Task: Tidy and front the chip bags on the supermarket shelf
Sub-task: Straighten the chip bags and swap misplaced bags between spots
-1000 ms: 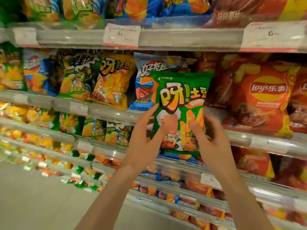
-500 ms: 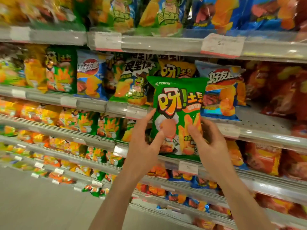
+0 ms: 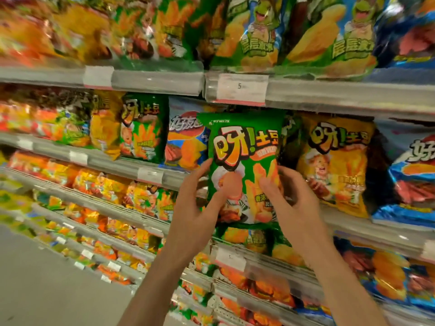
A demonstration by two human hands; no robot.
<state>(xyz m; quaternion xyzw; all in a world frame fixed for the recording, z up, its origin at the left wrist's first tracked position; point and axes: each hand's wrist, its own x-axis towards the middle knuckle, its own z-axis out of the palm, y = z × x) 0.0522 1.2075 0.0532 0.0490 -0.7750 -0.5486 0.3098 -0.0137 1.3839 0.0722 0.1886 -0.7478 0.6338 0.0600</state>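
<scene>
Both hands, left hand [image 3: 196,208] and right hand [image 3: 292,203], pinch the green chip bag [image 3: 244,147] upright before the middle shelf [image 3: 150,171], between a blue bag [image 3: 186,142] and yellow bag [image 3: 336,161]. Grey floor [image 3: 47,290] lies at lower left.

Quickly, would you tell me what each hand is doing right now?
Left hand: grips the green chip bag, thumb across its front.
Right hand: grips the same bag's right side.

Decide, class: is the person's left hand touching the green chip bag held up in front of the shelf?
Touching. The head view shows the left hand with its thumb laid across the front of the green chip bag and fingers along its left edge.
</scene>
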